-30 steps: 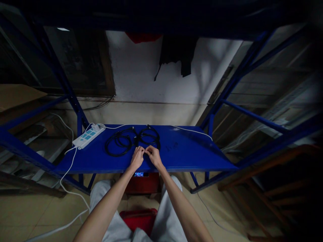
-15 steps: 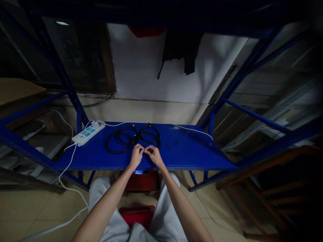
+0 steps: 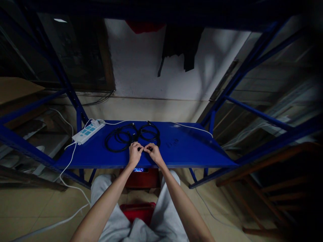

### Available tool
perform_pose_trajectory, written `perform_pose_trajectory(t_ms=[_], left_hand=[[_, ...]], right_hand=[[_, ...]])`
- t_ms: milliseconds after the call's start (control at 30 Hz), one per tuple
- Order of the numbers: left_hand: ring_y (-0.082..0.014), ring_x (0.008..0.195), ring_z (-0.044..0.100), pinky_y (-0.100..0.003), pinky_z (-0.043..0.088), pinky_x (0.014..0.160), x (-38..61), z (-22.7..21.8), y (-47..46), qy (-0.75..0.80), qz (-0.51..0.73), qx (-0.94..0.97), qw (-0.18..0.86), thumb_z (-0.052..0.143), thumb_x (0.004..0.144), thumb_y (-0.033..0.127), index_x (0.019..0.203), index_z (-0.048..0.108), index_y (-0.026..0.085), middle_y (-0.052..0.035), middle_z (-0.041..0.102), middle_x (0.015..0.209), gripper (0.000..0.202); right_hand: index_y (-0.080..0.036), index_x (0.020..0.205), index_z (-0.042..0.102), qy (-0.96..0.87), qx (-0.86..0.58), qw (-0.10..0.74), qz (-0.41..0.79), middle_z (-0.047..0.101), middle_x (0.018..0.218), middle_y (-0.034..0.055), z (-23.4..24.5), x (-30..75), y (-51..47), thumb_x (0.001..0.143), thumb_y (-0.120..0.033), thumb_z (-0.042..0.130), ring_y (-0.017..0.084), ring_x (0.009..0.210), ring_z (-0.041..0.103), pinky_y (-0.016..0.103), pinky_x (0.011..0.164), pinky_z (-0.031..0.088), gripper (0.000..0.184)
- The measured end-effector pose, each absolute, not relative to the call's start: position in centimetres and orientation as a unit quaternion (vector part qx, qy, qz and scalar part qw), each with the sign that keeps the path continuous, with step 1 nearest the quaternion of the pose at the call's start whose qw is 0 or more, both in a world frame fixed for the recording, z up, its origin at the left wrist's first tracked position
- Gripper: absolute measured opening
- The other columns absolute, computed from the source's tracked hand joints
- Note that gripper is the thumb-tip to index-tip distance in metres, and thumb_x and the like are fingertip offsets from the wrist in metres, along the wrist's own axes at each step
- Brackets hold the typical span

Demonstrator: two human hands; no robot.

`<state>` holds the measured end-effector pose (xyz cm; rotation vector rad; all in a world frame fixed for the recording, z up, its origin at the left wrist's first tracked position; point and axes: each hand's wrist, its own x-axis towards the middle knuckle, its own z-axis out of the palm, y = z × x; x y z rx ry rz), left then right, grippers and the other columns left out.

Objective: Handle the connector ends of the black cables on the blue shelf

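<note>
On the blue shelf (image 3: 191,149) lies a black cable (image 3: 107,145) in loose coils, with a second set of loops (image 3: 158,132) just right of it. My left hand (image 3: 135,153) is at the near side of the coils, thumb and fingers pinched. My right hand (image 3: 153,153) faces it, pinched too, the fingertips almost meeting. Whatever sits between the fingertips is too small and dark to make out. Pale connector ends show among the coils beyond my hands.
A white power strip (image 3: 88,132) rests at the shelf's left end, its white cord (image 3: 66,183) dropping to the floor. Another white cord (image 3: 193,128) runs along the back edge. Blue uprights (image 3: 212,122) frame both sides. A lit screen (image 3: 139,170) shows below the front edge.
Both hands stay close together and pinched, with only slight finger movement; the left hand has turned a little. The view has shifted slightly.
</note>
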<state>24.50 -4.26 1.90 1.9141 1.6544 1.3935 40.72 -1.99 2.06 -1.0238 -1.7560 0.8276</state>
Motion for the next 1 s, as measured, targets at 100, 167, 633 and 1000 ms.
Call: perform_pose_trajectory(t_ms=[100, 167, 633, 1000], left_hand=[[-0.0242, 0.097, 0.058, -0.039, 0.046, 0.088, 24.4, 1.8, -4.3, 0.591, 0.465, 0.65, 0.108, 0.073, 0.084, 0.02, 0.077, 0.076, 0.023, -0.0063, 0.065, 0.096, 0.008], [-0.0221, 0.093, 0.057, -0.036, 0.046, 0.084, 24.3, 1.7, -4.2, 0.58, 0.465, 0.654, 0.139, 0.07, 0.086, 0.018, 0.078, 0.076, 0.023, -0.0055, 0.064, 0.092, 0.011], [-0.0197, 0.089, 0.054, -0.033, 0.042, 0.082, 24.2, 2.4, -4.8, 0.533, 0.452, 0.689, 0.191, 0.06, 0.091, 0.016, 0.081, 0.075, 0.022, -0.0033, 0.066, 0.085, 0.019], [-0.0215, 0.091, 0.052, -0.033, 0.043, 0.083, 23.9, 3.1, -5.2, 0.52, 0.424, 0.714, 0.201, 0.07, 0.082, 0.015, 0.084, 0.075, 0.024, -0.0016, 0.064, 0.08, 0.01]], right_hand=[[-0.019, 0.081, 0.074, -0.714, -0.415, 0.453, 0.336, 0.072, 0.086, 0.0056, 2.3, 40.7, -2.1, 0.082, -0.023, 0.074, 0.021, 0.088, 0.06, 0.032, 0.082, 0.043, 0.004], [-0.019, 0.081, 0.074, -0.713, -0.414, 0.452, 0.339, 0.072, 0.086, 0.0054, 2.3, 40.7, -2.2, 0.082, -0.023, 0.075, 0.021, 0.086, 0.06, 0.031, 0.081, 0.044, 0.004], [-0.019, 0.08, 0.074, -0.705, -0.423, 0.455, 0.342, 0.071, 0.084, 0.0055, 1.7, 40.8, -1.9, 0.084, -0.027, 0.073, 0.02, 0.082, 0.06, 0.03, 0.077, 0.043, 0.009], [-0.018, 0.086, 0.069, -0.692, -0.431, 0.463, 0.349, 0.067, 0.078, 0.0034, 1.4, 40.8, -1.8, 0.085, -0.04, 0.071, 0.017, 0.07, 0.057, 0.028, 0.068, 0.043, 0.021]])
